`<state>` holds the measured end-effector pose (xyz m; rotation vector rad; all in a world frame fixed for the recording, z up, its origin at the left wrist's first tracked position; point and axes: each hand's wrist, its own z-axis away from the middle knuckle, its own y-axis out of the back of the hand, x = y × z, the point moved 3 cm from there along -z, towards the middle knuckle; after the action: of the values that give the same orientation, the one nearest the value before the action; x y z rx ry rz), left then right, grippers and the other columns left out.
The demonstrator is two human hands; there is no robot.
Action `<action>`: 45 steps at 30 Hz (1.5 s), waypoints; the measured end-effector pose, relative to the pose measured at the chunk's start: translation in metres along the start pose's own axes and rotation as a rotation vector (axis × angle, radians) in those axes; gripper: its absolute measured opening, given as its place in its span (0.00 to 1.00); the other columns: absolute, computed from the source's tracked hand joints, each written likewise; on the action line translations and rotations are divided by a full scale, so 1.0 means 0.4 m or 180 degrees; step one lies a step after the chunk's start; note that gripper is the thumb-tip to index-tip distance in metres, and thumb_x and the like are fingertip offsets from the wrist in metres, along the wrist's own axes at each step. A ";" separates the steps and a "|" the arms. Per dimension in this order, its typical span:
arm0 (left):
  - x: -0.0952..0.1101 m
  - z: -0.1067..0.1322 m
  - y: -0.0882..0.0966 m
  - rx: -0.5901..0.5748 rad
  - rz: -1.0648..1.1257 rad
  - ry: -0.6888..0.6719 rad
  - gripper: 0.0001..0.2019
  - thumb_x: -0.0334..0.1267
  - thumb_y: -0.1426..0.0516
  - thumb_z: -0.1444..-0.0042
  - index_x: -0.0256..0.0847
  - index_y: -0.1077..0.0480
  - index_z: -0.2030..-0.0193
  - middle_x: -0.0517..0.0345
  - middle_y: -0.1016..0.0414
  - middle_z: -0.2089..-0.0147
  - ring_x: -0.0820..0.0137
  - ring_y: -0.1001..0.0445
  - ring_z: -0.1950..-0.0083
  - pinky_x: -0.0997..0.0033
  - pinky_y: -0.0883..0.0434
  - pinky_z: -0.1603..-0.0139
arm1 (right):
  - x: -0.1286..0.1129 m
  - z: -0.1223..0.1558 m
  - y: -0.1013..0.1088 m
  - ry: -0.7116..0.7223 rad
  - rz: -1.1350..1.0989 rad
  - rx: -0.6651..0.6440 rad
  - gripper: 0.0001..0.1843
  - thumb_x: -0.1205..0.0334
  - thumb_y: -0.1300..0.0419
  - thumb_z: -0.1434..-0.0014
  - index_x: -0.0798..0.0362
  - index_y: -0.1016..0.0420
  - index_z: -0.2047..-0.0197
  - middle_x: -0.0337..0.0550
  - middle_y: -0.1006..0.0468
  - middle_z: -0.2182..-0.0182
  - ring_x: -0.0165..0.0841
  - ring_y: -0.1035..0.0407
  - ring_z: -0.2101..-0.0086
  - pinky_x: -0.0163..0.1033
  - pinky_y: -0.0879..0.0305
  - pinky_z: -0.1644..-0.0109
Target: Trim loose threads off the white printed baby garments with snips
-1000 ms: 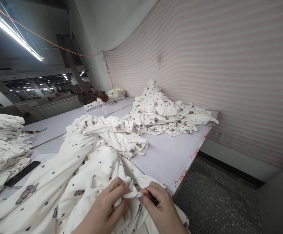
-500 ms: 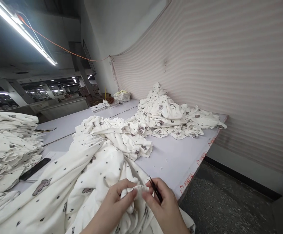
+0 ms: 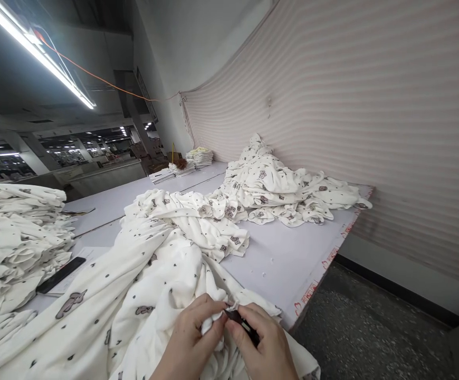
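Here, your left hand point(image 3: 195, 333) pinches the cloth point(image 3: 95, 311), bunched over the counter's point(image 3: 280, 258) near end. Your right hand point(image 3: 261, 338) grips a dark tool point(image 3: 246, 328), long axis slanting, tip forward-left toward that pinch.

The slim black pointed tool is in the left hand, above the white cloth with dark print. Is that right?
Wrong hand: the head view shows the slim black pointed tool in the right hand, not the left hand. It is indeed above the white cloth with dark print.
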<state>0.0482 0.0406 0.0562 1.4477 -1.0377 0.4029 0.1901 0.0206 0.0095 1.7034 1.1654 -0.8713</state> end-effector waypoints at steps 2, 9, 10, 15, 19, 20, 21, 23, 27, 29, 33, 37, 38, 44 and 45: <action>0.000 -0.001 0.001 -0.0097 -0.0122 -0.0044 0.10 0.41 0.46 0.40 0.43 0.23 0.62 0.56 0.30 0.70 0.67 0.28 0.68 0.72 0.32 0.68 | 0.003 0.000 0.006 -0.0086 -0.0175 0.0014 0.13 0.56 0.44 0.39 0.52 0.22 0.68 0.43 0.24 0.73 0.35 0.29 0.70 0.32 0.35 0.67; 0.003 0.012 -0.003 -0.0161 -0.0443 -0.0337 0.08 0.34 0.48 0.39 0.44 0.27 0.58 0.56 0.30 0.67 0.68 0.27 0.67 0.73 0.31 0.66 | 0.034 0.010 0.022 -0.0518 -0.0727 -0.0297 0.18 0.50 0.44 0.38 0.53 0.18 0.65 0.42 0.21 0.74 0.35 0.28 0.71 0.33 0.33 0.66; 0.001 0.018 -0.002 -0.0059 -0.0528 -0.0443 0.07 0.33 0.48 0.39 0.44 0.30 0.59 0.56 0.30 0.67 0.68 0.28 0.67 0.73 0.31 0.67 | 0.043 0.016 0.030 -0.0567 -0.0710 -0.0252 0.17 0.50 0.43 0.39 0.53 0.18 0.63 0.44 0.20 0.70 0.37 0.27 0.67 0.35 0.32 0.63; -0.003 0.055 -0.003 0.0307 -0.1075 -0.1473 0.10 0.25 0.52 0.41 0.45 0.37 0.61 0.55 0.30 0.66 0.68 0.30 0.67 0.72 0.33 0.68 | 0.056 0.047 0.060 -0.0727 -0.0409 -0.0667 0.14 0.53 0.41 0.41 0.49 0.20 0.56 0.46 0.20 0.62 0.41 0.27 0.58 0.38 0.31 0.54; -0.011 0.071 -0.021 0.0300 -0.1585 -0.1925 0.13 0.23 0.51 0.44 0.44 0.35 0.58 0.54 0.29 0.68 0.68 0.33 0.71 0.72 0.35 0.71 | 0.007 0.041 0.062 -0.0414 0.0060 -0.0836 0.09 0.58 0.41 0.42 0.49 0.20 0.64 0.42 0.22 0.70 0.38 0.27 0.67 0.35 0.33 0.63; -0.012 0.072 -0.025 0.0256 -0.1607 -0.1963 0.13 0.22 0.51 0.44 0.44 0.35 0.58 0.54 0.28 0.68 0.68 0.32 0.71 0.72 0.34 0.71 | 0.000 0.038 0.060 -0.0350 0.0128 -0.0808 0.10 0.58 0.42 0.41 0.49 0.20 0.67 0.41 0.23 0.73 0.37 0.28 0.69 0.35 0.34 0.65; -0.014 0.070 -0.027 0.0177 -0.1559 -0.1950 0.13 0.23 0.51 0.44 0.44 0.35 0.58 0.52 0.26 0.66 0.68 0.30 0.70 0.72 0.33 0.70 | -0.002 0.037 0.059 -0.0331 0.0139 -0.0763 0.11 0.58 0.42 0.41 0.49 0.20 0.69 0.40 0.24 0.74 0.36 0.28 0.70 0.34 0.35 0.66; -0.019 0.057 -0.012 0.0030 -0.1247 -0.1616 0.10 0.25 0.51 0.42 0.44 0.34 0.59 0.50 0.23 0.59 0.66 0.26 0.64 0.70 0.29 0.65 | 0.017 0.039 0.063 -0.0416 0.0021 -0.0601 0.12 0.57 0.43 0.39 0.50 0.20 0.69 0.40 0.23 0.73 0.35 0.28 0.69 0.34 0.34 0.65; -0.042 -0.002 0.135 0.0963 -0.0314 0.0145 0.07 0.43 0.45 0.41 0.46 0.37 0.67 0.61 0.26 0.70 0.67 0.26 0.72 0.73 0.28 0.72 | 0.107 0.051 0.100 -0.0826 0.0094 -0.0074 0.14 0.55 0.43 0.40 0.51 0.25 0.54 0.46 0.21 0.59 0.39 0.26 0.60 0.37 0.32 0.56; -0.043 -0.033 0.229 0.1493 -0.0228 0.0616 0.12 0.50 0.43 0.45 0.47 0.33 0.60 0.64 0.27 0.68 0.74 0.38 0.83 0.77 0.40 0.85 | 0.141 0.047 0.118 -0.0894 0.0596 -0.0020 0.16 0.58 0.43 0.41 0.51 0.28 0.51 0.48 0.22 0.56 0.40 0.26 0.59 0.39 0.33 0.58; -0.022 -0.093 0.286 0.0825 -0.0816 0.0873 0.17 0.56 0.40 0.52 0.45 0.26 0.67 0.60 0.25 0.72 0.76 0.43 0.85 0.77 0.44 0.85 | 0.137 0.002 0.120 -0.0699 0.1177 -0.0276 0.07 0.66 0.44 0.44 0.49 0.24 0.68 0.41 0.24 0.70 0.37 0.28 0.68 0.36 0.38 0.66; 0.015 -0.114 0.140 -0.0660 -0.0771 0.0797 0.19 0.54 0.40 0.49 0.48 0.25 0.53 0.58 0.21 0.66 0.71 0.33 0.81 0.74 0.36 0.81 | 0.067 -0.048 0.097 -0.0495 0.0902 -0.0126 0.10 0.65 0.49 0.39 0.50 0.26 0.66 0.40 0.25 0.70 0.33 0.29 0.69 0.33 0.38 0.67; 0.026 -0.117 0.094 -0.0882 -0.0748 0.0586 0.19 0.50 0.40 0.48 0.50 0.26 0.50 0.59 0.21 0.65 0.70 0.31 0.79 0.74 0.35 0.79 | 0.047 -0.054 0.089 -0.0368 0.0716 -0.0085 0.10 0.64 0.49 0.39 0.50 0.26 0.64 0.40 0.25 0.69 0.33 0.29 0.67 0.33 0.37 0.65; 0.032 -0.128 0.000 -0.0745 -0.0701 -0.0258 0.10 0.29 0.50 0.46 0.43 0.29 0.66 0.55 0.28 0.59 0.65 0.28 0.62 0.71 0.34 0.65 | 0.048 -0.038 0.081 -0.0470 0.0790 0.0177 0.14 0.57 0.42 0.43 0.49 0.30 0.53 0.41 0.21 0.67 0.38 0.25 0.67 0.36 0.35 0.66; 0.022 -0.123 0.017 -0.0638 -0.0513 -0.0174 0.09 0.29 0.50 0.45 0.43 0.30 0.64 0.52 0.30 0.52 0.64 0.29 0.59 0.72 0.33 0.66 | 0.067 -0.028 0.086 -0.0665 0.1005 0.0204 0.19 0.56 0.40 0.45 0.48 0.32 0.50 0.41 0.21 0.67 0.40 0.25 0.68 0.36 0.36 0.68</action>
<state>0.0637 0.0839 0.0765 1.3562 -0.9678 0.1395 0.2318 0.0338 -0.0008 1.7410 0.7128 -0.8703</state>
